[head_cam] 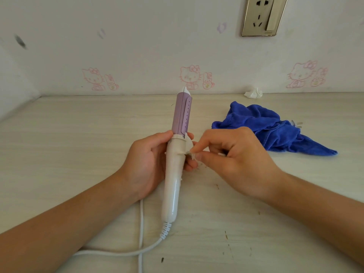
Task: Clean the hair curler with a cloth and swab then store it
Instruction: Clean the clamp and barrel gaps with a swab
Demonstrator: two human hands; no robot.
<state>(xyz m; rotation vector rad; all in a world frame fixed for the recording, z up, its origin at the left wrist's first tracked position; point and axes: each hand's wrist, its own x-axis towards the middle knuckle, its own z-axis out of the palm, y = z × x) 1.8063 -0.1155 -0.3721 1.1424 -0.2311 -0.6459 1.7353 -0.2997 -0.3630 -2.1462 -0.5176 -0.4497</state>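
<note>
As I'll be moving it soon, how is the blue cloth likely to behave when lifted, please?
The blue cloth lies crumpled in soft folds, so it would probably droop limply. Its towel-like texture suggests it is light, easy to grip, and unlikely to roll.

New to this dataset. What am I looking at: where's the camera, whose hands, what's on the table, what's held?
There is no robot here. A person works with bare hands, and the single picture comes from a wide-angle camera worn on their head, looking forward and down.

The left hand grips the white handle of a hair curler, its purple barrel pointing away towards the wall. The right hand pinches what looks like a swab, mostly hidden by the fingers, against the collar between handle and barrel.

On the pale table a crumpled blue cloth lies to the right, untouched. A wad of white tissue sits by the wall, and the curler's white cord runs towards the camera. The wall socket at top right has nothing plugged in.
</note>
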